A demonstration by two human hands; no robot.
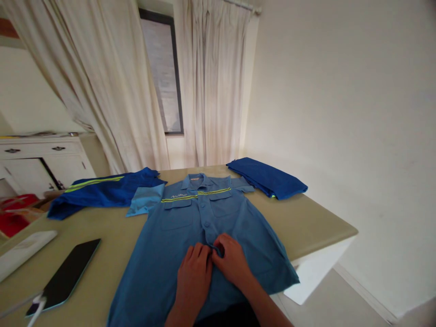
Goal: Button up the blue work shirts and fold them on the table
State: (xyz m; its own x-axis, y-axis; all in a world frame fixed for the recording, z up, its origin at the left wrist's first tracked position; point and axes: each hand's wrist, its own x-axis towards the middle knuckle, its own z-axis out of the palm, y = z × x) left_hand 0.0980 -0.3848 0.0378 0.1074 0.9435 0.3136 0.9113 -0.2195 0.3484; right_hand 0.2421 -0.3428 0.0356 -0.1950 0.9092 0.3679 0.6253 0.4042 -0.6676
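A blue short-sleeved work shirt (pixel 190 227) with a yellow-green reflective chest stripe lies face up on the beige table (pixel 306 222), collar away from me. My left hand (pixel 195 271) and my right hand (pixel 230 260) meet on the button placket at the shirt's lower middle. The fingers of both hands are curled and pinch the front edge of the fabric near a button. What sits between the fingertips is too small to make out.
A darker blue garment with a yellow stripe (pixel 102 190) lies at the back left, a folded blue garment (pixel 269 178) at the back right. A dark phone (pixel 66 276) and a white flat object (pixel 23 250) lie at the left. The table's right edge drops to the floor.
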